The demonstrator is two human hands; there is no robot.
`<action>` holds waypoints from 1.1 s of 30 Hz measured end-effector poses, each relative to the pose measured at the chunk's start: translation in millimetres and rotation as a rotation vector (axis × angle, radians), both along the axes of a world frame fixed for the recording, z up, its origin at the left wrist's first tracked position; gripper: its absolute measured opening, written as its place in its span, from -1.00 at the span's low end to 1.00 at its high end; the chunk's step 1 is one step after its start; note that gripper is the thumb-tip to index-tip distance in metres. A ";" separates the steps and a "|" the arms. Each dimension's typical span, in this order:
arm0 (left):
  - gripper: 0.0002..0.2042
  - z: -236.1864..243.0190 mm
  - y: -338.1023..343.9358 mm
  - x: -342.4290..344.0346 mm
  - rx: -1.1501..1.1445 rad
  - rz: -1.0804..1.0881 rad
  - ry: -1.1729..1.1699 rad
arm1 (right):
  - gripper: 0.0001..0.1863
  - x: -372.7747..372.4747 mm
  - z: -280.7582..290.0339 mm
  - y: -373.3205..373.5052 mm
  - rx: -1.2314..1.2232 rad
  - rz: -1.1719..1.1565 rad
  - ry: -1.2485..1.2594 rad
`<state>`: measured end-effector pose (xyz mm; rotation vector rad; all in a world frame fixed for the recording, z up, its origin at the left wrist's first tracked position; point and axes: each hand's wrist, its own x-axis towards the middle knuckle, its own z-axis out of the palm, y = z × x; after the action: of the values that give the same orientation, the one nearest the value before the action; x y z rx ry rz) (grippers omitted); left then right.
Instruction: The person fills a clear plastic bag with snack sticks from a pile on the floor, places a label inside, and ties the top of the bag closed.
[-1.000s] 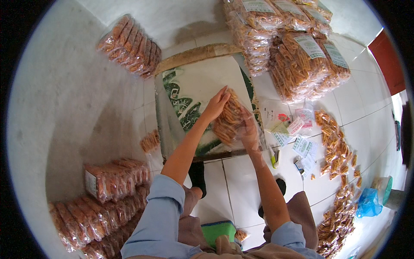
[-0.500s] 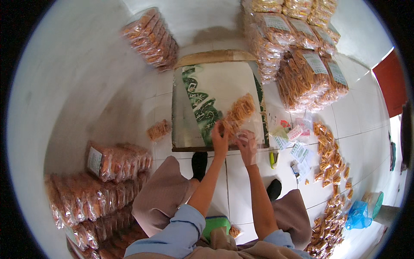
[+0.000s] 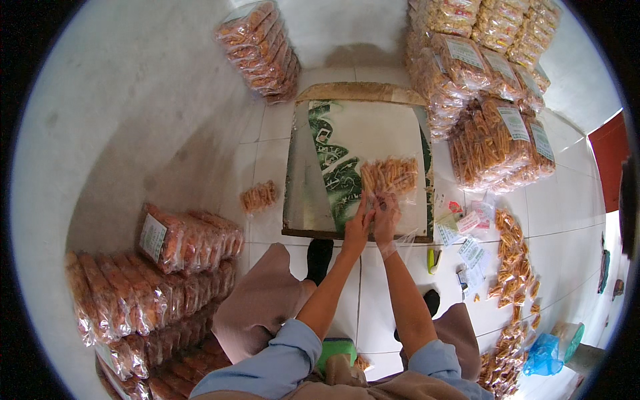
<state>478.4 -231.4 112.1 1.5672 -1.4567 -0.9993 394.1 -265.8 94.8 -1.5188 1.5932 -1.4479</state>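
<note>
A clear plastic bag [image 3: 389, 175] filled with rows of golden-brown snack sticks lies on a low table [image 3: 393, 127] with a white and green top. My left hand [image 3: 359, 225] is closed at the bag's near left corner, its fingers pressed to the plastic. Beside it, almost touching, my right hand [image 3: 385, 219] pinches the near side of the bag, its fingertips partly hidden. Loose clear plastic trails to the right of my right wrist, over the table's near edge.
A small snack pack [image 3: 259, 197] lies left of the table. Labels [image 3: 471, 252], a yellow-green stapler [image 3: 434, 261] and loose snack packs [image 3: 512, 267] lie at right. Bagged snacks are stacked at far left [image 3: 260, 50], far right [image 3: 493, 137] and near left [image 3: 133, 293].
The bag has turned from slanting to lying nearly straight across the table. My right hand has moved in next to my left. The whole view has shifted slightly.
</note>
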 end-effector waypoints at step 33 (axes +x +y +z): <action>-0.23 39.8 -114.0 -20.2 -0.101 0.246 -0.355 | -0.65 5.6 14.9 20.9 0.104 -0.346 -0.384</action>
<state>458.3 -345.4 151.9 1.8611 -1.4722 -0.5146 399.7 -245.0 109.7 -0.8663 1.7070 -1.6864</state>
